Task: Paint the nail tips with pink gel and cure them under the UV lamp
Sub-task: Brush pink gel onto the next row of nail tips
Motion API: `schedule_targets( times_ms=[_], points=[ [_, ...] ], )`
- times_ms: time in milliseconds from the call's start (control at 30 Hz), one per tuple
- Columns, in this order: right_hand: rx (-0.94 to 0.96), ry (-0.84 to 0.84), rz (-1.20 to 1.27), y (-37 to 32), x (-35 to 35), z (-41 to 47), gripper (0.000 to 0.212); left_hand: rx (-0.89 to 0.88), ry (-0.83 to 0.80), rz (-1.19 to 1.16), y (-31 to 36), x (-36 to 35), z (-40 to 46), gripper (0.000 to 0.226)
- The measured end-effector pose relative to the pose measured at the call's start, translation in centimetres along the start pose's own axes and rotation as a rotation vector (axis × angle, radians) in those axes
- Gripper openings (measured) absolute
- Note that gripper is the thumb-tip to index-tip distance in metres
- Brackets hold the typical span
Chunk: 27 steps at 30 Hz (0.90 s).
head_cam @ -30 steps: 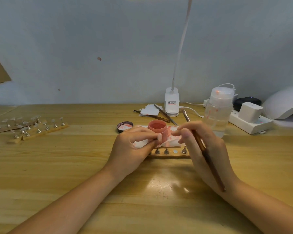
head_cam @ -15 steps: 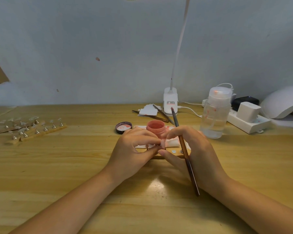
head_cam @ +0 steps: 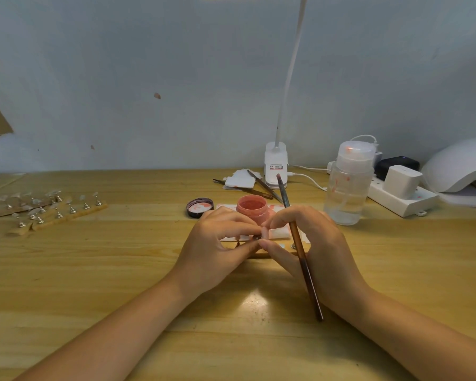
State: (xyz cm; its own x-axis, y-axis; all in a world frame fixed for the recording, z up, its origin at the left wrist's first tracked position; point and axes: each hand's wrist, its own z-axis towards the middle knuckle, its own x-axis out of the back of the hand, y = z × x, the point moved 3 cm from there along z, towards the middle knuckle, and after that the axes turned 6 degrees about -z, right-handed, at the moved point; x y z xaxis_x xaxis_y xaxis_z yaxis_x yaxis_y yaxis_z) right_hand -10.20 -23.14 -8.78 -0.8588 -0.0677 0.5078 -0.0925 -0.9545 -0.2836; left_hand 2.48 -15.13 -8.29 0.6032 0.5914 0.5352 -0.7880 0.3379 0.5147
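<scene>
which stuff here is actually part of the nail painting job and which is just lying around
In use:
- nail tip, pinched between left hand and right hand
- brush, in the right hand
- open pink gel pot and its lid
- UV lamp, far right
- tip stands, left

Lying about:
- clear bottle
- power strip
- spare tools

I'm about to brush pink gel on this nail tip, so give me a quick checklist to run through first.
1. Nail tip held: ok, pinched between left hand and right hand.
2. Brush in the right hand: ok.
3. Bristles loaded: cannot tell.
4. Gel jar open: ok, lid beside it.
5. UV lamp within reach: ok, far right.
6. Lamp on: cannot tell.
</scene>
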Motion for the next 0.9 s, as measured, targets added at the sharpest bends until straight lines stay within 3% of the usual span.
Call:
schedule_targets(
  times_ms=[100, 367, 900],
  points=[
    [0.008, 0.005, 0.009, 0.1, 0.0, 0.0, 0.023, -0.014, -0.008, 0.023, 0.0, -0.1, 0.0, 0.019],
    [-0.104, 0.017, 0.051, 1.6, 0.9, 0.2, 0.026, 0.087, 0.008, 0.004, -0.2, 0.1, 0.0, 0.044],
    [-0.178, -0.175, -0.009, 2.8, 0.9, 0.0, 0.025, 0.247, -0.093, -0.016, -1.2, -0.2, -0.1, 0.038]
  ],
)
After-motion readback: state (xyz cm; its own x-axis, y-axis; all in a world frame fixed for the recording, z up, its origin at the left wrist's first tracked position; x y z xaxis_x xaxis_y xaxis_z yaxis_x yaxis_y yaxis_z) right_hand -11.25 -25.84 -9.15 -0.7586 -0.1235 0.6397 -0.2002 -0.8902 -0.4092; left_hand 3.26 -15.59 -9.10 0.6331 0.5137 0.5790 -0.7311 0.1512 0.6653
